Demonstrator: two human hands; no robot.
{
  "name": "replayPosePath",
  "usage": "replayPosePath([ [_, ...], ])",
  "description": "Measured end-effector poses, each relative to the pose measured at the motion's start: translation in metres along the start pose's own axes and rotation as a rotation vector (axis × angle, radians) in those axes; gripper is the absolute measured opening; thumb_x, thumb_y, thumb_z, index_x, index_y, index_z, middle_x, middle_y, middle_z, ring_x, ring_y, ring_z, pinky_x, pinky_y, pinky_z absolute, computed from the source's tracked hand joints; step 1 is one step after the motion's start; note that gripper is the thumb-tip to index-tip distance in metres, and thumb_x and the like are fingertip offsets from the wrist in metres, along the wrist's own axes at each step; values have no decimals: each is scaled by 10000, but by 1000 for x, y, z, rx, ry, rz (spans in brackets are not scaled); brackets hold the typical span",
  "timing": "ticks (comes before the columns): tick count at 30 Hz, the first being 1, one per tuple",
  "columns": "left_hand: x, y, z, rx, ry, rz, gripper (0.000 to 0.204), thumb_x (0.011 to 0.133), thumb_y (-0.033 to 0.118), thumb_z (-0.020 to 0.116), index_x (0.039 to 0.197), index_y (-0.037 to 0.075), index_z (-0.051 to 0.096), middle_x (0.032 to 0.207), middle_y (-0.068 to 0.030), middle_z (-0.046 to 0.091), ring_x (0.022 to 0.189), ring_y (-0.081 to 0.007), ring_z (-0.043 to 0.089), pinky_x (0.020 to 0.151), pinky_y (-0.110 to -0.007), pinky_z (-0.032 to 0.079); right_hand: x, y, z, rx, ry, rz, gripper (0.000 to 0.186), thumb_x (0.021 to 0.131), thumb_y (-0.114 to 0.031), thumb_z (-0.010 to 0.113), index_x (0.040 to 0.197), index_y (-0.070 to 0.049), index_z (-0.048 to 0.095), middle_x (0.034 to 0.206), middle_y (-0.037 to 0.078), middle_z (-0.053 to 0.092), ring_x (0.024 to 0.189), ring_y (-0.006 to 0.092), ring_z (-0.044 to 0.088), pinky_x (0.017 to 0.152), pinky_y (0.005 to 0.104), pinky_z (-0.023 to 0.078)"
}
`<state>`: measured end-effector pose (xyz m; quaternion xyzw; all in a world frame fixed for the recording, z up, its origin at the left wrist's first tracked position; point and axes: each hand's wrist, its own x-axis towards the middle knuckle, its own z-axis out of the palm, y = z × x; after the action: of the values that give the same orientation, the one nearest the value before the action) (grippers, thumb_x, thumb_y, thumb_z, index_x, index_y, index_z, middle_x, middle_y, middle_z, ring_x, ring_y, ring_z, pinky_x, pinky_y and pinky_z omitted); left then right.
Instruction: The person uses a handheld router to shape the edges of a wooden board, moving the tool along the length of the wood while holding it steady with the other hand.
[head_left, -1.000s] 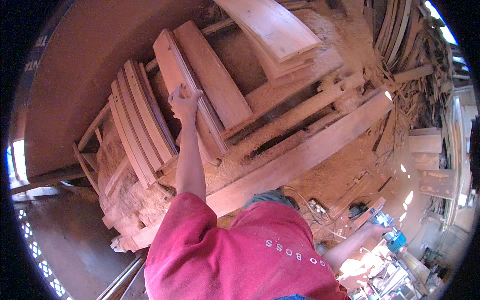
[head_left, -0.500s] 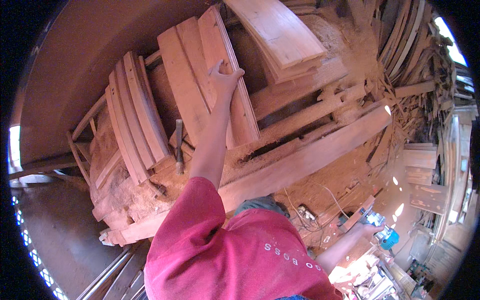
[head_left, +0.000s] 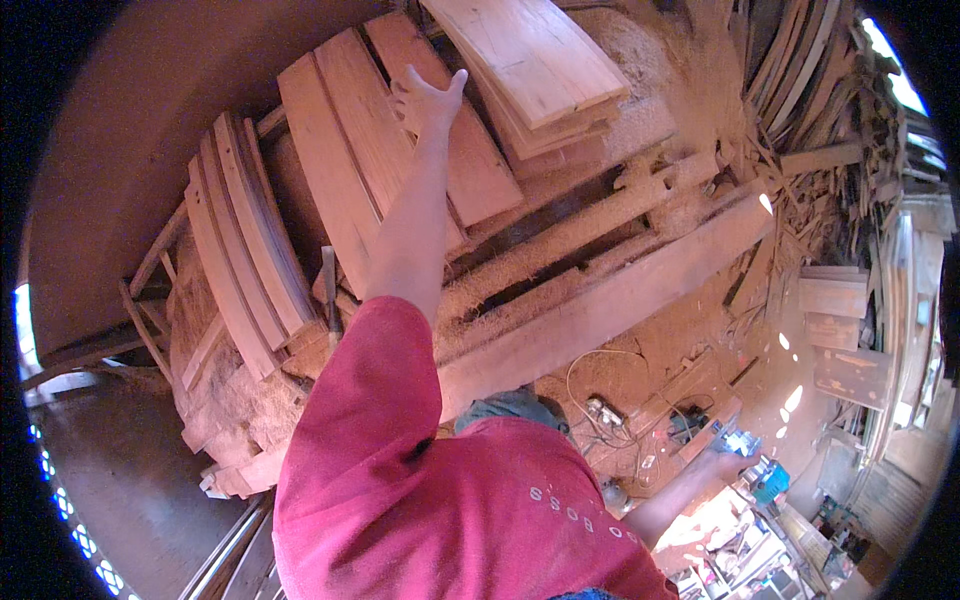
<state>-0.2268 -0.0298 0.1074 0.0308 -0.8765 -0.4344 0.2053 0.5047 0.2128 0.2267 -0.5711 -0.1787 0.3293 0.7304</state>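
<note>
My left hand (head_left: 428, 100) is raised over the wooden boards at the upper middle, fingers spread, gripping nothing. Beneath it lies a reddish board (head_left: 480, 165), flat beside two paler boards (head_left: 345, 130). A dark narrow gap runs between the reddish board and the nearest pale one. Out at the lower right, my right hand (head_left: 735, 463) is closed around a blue handheld power tool (head_left: 771, 484), whose exact kind is too small to make out. Its fingers are partly hidden by the tool.
Stacked planks (head_left: 545, 75) lie right of the boards, and narrow strips (head_left: 235, 240) to their left. A hammer-like tool (head_left: 329, 285) stands near the strips. A long beam (head_left: 620, 290) borders the bench. Cables (head_left: 600, 410) trail over sawdust; scrap wood (head_left: 850, 200) is heaped at right.
The reddish board, tilted on edge in my left hand before, now lies flat. My left hand has let go and moved up and slightly left. The right hand still holds the power tool.
</note>
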Motion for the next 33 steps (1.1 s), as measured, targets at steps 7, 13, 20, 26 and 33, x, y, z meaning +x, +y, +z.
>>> replayPosePath([
  [7, -156, -9, -65, 336, -770, 610, 522, 871, 416, 712, 1242, 56, 636, 1299, -195, 603, 1223, -395, 539, 1024, -491, 457, -26, 4, 14, -81, 27, 31, 277, 898, -309, 666, 1066, -90, 651, 973, 93, 687, 873, 276, 687, 765, 452, 579],
  [13, -276, -15, -157, 107, -1246, 452, 267, 903, 269, 664, 1096, 92, 714, 1103, -108, 693, 1113, -341, 601, 941, -453, 495, -25, 9, 20, -6, -91, 9, 285, 900, -287, 676, 1085, -71, 656, 1017, 111, 697, 901, 280, 694, 781, 448, 581],
  [20, -354, 31, -276, -331, -751, 397, 241, 900, 237, 708, 1100, 103, 721, 1135, -108, 678, 1069, -342, 617, 922, -465, 489, -40, 23, 7, 230, -353, 94, 296, 903, -262, 688, 1107, -49, 662, 1070, 132, 709, 933, 286, 702, 800, 444, 584],
  [26, -332, 178, -319, -749, -736, 568, 432, 878, 365, 740, 1208, 96, 665, 1205, -163, 649, 1142, -373, 600, 981, -493, 475, -161, 6, -1, -151, -509, -220, 458, 830, -182, 816, 1169, 56, 621, 1136, 172, 692, 947, 280, 690, 805, 418, 592],
  [33, -323, 256, -368, -890, -941, 760, 343, 883, 273, 714, 1150, 63, 667, 1158, -156, 663, 1115, -358, 619, 956, -456, 502, -272, -22, -88, -406, -1282, -295, 465, 921, -288, 692, 1238, 28, 566, 1178, 151, 658, 1019, 269, 659, 892, 430, 549],
])
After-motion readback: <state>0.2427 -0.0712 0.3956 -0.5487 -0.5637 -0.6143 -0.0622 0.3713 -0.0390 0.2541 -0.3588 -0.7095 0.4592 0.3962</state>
